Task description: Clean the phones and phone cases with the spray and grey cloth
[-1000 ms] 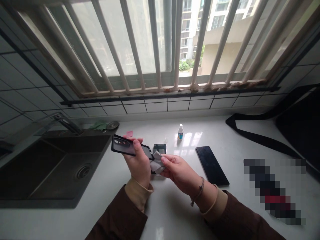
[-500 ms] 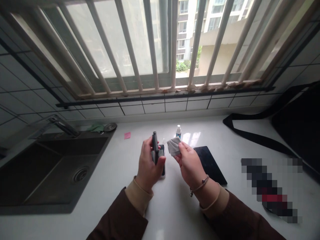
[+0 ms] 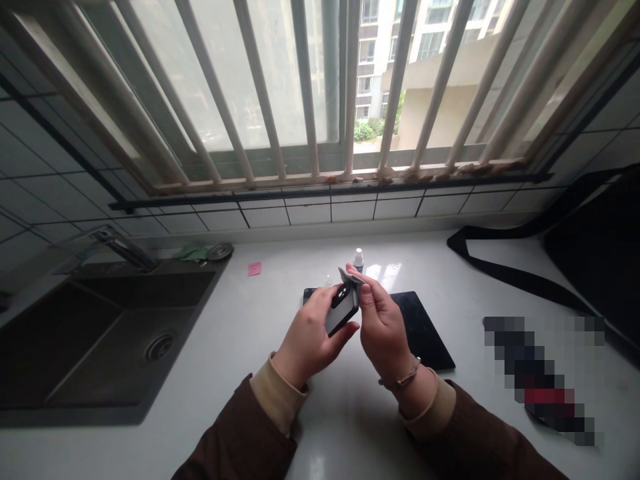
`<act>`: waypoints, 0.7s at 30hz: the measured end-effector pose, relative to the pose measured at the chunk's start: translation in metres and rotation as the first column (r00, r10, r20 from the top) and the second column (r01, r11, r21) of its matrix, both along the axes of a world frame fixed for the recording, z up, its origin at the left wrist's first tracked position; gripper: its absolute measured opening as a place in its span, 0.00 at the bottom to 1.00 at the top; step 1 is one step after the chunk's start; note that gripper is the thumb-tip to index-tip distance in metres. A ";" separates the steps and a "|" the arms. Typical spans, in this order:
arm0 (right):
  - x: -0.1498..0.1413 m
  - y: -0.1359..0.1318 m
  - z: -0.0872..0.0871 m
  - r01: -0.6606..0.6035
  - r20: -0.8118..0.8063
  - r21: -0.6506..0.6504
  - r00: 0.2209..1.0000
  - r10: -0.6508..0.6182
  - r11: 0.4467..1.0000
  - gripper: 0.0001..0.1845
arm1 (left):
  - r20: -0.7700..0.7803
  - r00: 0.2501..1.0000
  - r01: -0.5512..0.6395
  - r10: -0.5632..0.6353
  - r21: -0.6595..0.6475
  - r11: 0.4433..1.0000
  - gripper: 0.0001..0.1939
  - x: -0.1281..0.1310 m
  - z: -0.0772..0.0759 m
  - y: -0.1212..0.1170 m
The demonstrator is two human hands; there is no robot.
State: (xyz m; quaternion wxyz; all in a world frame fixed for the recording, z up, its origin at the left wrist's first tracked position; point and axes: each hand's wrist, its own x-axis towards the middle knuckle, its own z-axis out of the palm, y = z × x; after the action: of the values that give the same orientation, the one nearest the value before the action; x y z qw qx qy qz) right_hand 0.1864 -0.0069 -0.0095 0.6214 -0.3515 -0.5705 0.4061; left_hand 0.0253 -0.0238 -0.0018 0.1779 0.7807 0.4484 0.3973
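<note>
My left hand grips a dark phone case, tilted with its camera cut-out toward me. My right hand pinches a small grey wiping cloth against the case's upper end. Both hands hover over the white counter. Under them lies a small phone, mostly hidden. A larger black phone lies flat just right of my right hand. A little white dropper bottle stands behind the hands.
A dark sink with a tap fills the left side. A pink sticky note lies near it. A black bag with a long strap sits at the right. Barred window behind.
The left hand turned the case from flat and leftward, through edge-on, to tilted at centre. The right hand lifted the cloth away, then brought it back onto the case's top end.
</note>
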 end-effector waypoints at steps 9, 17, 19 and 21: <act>0.003 -0.008 0.009 -0.093 0.141 0.190 0.988 0.067 0.977 0.19 | 0.050 0.994 -0.091 0.093 -0.044 0.995 0.26 0.001 0.003 -0.001; 0.005 -0.012 0.011 -0.127 0.230 0.338 0.972 0.049 0.932 0.20 | 0.082 0.980 -0.178 0.179 -0.029 0.984 0.28 0.002 0.001 0.001; 0.004 -0.011 0.010 -0.108 0.226 0.332 0.974 0.032 0.937 0.21 | 0.095 0.977 -0.186 0.189 -0.039 0.982 0.28 0.002 0.002 0.001; 0.004 -0.010 0.010 -0.107 0.226 0.328 0.974 0.032 0.939 0.22 | 0.110 0.976 -0.185 0.190 -0.054 0.981 0.28 0.003 0.003 0.001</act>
State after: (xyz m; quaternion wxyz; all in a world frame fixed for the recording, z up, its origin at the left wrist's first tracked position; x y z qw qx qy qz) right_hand 0.1901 -0.0166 0.0002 0.5914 -0.2613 -0.7084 0.2831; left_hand 0.0284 -0.0232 0.0010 0.1819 0.7067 0.5178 0.4465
